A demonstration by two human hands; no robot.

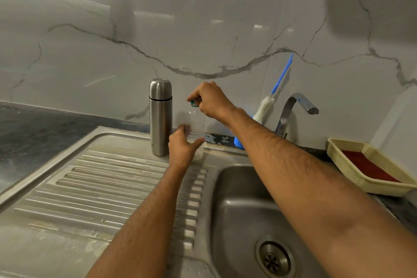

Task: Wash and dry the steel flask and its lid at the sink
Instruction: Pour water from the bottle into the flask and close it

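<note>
At frame centre your left hand (pixel 184 145) gripped a clear bottle (pixel 195 130) while your right hand (pixel 208 99) pinched its cap (pixel 193 103); the flask (pixel 160 117) stood untouched, probably needing soap next.

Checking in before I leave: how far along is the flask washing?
Nothing looks done: the steel flask stands capped on the drainboard. In hand: left hand holds a clear bottle, right hand grips its cap. Washing and drying remain.
</note>
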